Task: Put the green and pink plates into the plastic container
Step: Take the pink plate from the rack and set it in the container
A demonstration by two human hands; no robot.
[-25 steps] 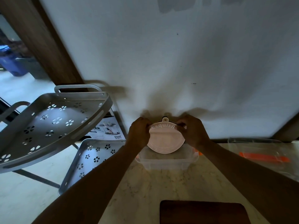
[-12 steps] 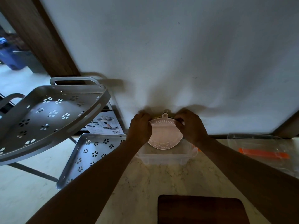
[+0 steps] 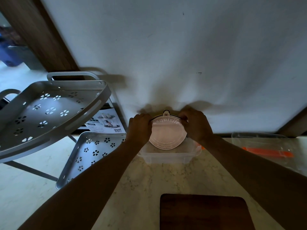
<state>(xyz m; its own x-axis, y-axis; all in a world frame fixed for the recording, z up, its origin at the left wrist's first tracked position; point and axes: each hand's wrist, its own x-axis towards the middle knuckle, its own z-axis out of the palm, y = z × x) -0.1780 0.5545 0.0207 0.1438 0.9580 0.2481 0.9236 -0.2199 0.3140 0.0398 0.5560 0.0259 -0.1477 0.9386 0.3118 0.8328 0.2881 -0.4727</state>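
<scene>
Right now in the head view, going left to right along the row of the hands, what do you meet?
Upper grey rack shelf → left hand → pink plate → right hand → clear lid with an orange strip.

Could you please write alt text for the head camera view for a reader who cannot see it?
Two bare hands, left hand and right hand, hold a round pink plate lettered "Exquisite" tilted over a clear rectangular plastic container on a marble countertop.
</scene>
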